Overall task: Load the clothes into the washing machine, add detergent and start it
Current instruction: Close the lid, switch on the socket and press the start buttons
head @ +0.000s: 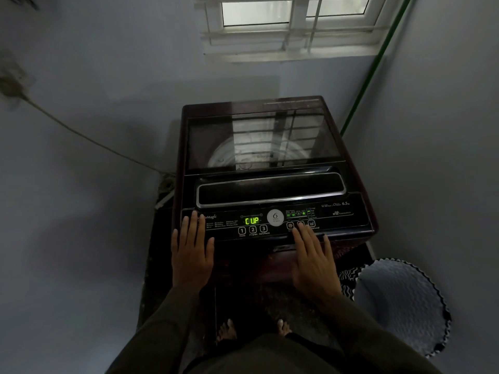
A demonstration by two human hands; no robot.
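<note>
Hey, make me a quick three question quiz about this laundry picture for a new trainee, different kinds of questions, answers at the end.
1. True or false: the lid of the washing machine is open.
2. Fill in: the green display reads ___.
3. The right hand has its fingertips at: A, the numbered buttons; B, the round buttons on the right; C, the window.
Key: 1 false, it is shut. 2 CUP. 3 B.

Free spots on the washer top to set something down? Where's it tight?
Free: the closed lid, from back edge to handle recess. Crowded: the panel, left hand flat on its left end, right hand at its right end; between them only the buttons.
</note>
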